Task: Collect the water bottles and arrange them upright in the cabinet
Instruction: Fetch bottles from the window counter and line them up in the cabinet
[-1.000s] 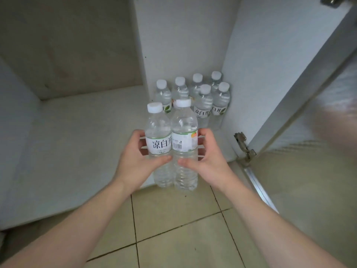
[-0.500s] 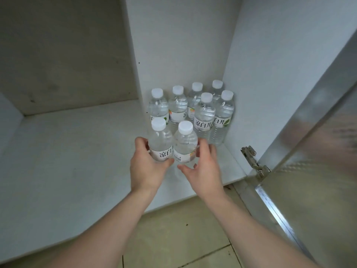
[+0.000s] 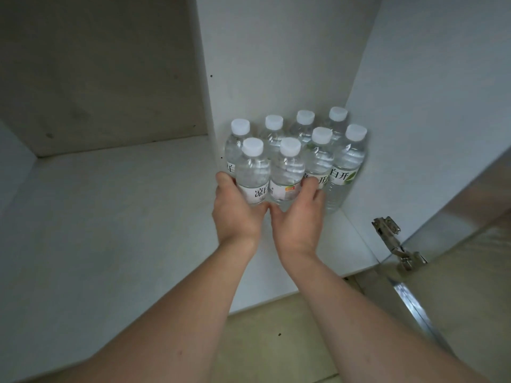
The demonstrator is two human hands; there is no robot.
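Two clear bottles pressed side by side: left bottle wrapped by the left hand, right bottle wrapped by the right hand, fingers curled round the lower bodies, thumbs nearly meeting in front. Held as a pair, likely to set both down together and keep them upright. Positioned on the cabinet floor near its back right corner, directly in front of the six standing bottles, touching or nearly touching that block. Contact with the floor hidden behind the hands. White screw caps, ribbed transparent walls, white labels with dark characters, water filling most of each.
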